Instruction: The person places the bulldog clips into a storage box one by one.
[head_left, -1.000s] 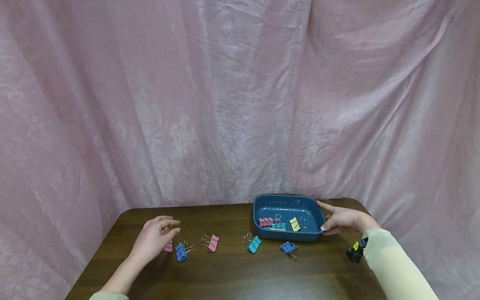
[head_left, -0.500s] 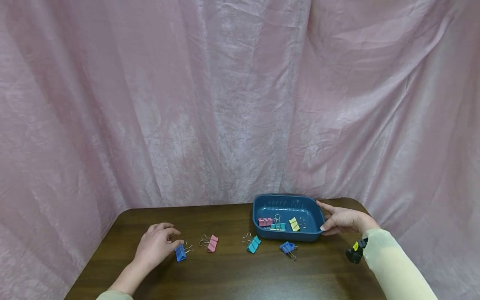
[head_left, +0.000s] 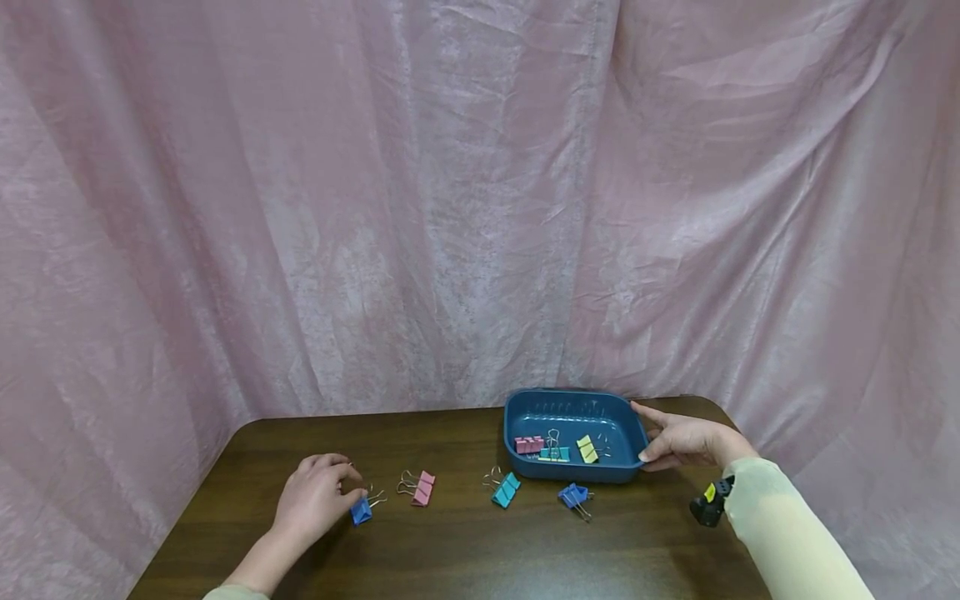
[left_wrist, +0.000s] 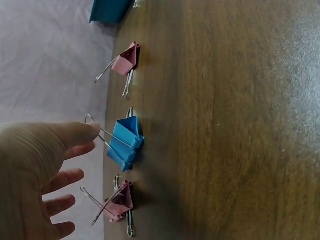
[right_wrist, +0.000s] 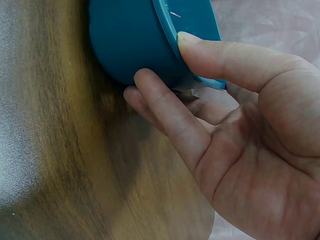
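Observation:
My left hand (head_left: 313, 497) is at a blue binder clip (left_wrist: 125, 142) on the table. In the left wrist view its thumb overlaps one wire handle, with the other fingers spread below; a firm pinch does not show. A pink binder clip (left_wrist: 119, 204) lies nearer the wrist, hidden by the hand in the head view. Another pink binder clip (head_left: 423, 489) is just right of the blue one. My right hand (head_left: 686, 442) grips the right end of a dark blue plastic tray (head_left: 577, 472), thumb on its rim (right_wrist: 175, 47) and fingers against the outer wall.
Inside the tray lie a pink clip (head_left: 529, 445), a teal clip (head_left: 555, 454) and a yellow clip (head_left: 587, 450). In front of it are a teal clip (head_left: 506, 490) and a blue clip (head_left: 574, 496) on the wooden table (head_left: 480, 550). A pink curtain (head_left: 465, 208) hangs behind.
My left hand has moved right and slightly toward me, from beside the leftmost pink clip to the blue clip's handle. My right hand and the tray have stayed put.

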